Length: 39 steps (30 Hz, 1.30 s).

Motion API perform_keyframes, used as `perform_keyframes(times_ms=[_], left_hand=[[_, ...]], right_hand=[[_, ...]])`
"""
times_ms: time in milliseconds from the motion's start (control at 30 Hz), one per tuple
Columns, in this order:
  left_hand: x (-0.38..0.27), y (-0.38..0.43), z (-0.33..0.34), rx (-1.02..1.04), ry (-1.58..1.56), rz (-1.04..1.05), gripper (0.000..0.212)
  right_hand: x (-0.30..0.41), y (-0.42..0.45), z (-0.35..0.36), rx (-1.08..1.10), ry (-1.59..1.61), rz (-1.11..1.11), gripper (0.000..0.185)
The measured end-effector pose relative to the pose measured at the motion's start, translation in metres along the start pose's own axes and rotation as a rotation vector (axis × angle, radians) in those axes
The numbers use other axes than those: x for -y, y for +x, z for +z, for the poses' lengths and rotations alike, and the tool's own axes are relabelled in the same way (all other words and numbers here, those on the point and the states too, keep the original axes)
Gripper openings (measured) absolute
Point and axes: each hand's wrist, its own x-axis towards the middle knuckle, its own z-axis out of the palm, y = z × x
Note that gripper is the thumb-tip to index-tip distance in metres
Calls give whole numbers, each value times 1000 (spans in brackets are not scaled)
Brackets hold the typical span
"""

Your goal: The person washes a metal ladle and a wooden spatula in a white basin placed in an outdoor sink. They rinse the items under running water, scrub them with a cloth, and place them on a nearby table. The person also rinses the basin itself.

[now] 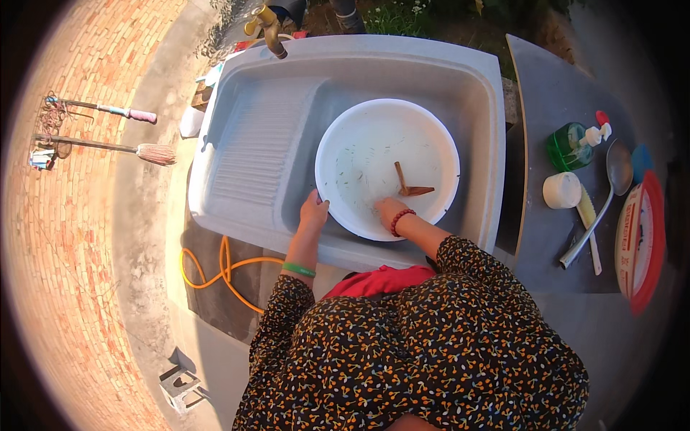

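A round white basin (387, 108) with water in it stands in the deep bowl of a grey stone-like laundry sink (485, 140). My left hand (314, 211) grips the basin's left rim, with the thumb on top. My right hand (389, 211), with a bead bracelet above it, dips into the basin near its front edge. Its fingertips are blurred by the water, so I cannot tell whether they hold anything. Just beyond those fingers lies a brown angled piece (409, 189), seemingly wooden. Small green bits (345, 167) float at the basin's left side.
A ribbed washboard (253, 145) forms the sink's left part, below a brass tap (268, 29). On the board (560, 86) at right are a green pump bottle (570, 146), white jar (561, 190), brush (589, 226), metal ladle (601, 210) and red-rimmed bowl (639, 242). An orange hose (226, 264) loops below.
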Motion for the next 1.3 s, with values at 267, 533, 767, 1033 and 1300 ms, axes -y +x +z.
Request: perform_keyframes(times_ms=[267,533,767,1033,1300], left_hand=[[-32,57,-24,35,49,98,31],[-34,80,-24,24,-149,145,35],[-27,89,-24,63,-283,58,35],[-30,88,-27,60,-283,32,35],[-34,87,-25,36,-275,5,36]], right_hand=[[-2,14,-15,-90,210,161,33],[76,85,-44,-535,980,-168,36],[89,61,-28,-522,735,-308,32],[93,46,-34,-620,635,-367,33],[80,23,-21,-474,592,-401,30]])
